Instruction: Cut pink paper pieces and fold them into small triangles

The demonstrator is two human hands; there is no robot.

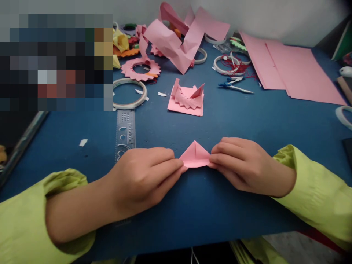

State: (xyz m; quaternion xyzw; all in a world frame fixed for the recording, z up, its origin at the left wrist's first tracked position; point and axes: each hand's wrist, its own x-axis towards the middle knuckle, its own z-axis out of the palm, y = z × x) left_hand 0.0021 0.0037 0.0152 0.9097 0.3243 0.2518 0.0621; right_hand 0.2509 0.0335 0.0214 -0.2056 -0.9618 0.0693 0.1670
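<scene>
A small pink paper, folded to a triangle with its peak pointing away from me, is held just over the blue table. My left hand pinches its left corner between thumb and fingers. At the right corner, my right hand does the same. A crease runs down from the peak. Beyond the hands lies a stack of pink paper squares, with a partly joined chain of folded pink pieces on top. A clear plastic ruler lies partly behind my left hand.
A tape roll and a pink pleated paper ring lie at the back left. Crumpled pink sheets are heaped at the wall. A blue compass lies near large flat pink sheets at the right. Blurred blocks cover the upper left.
</scene>
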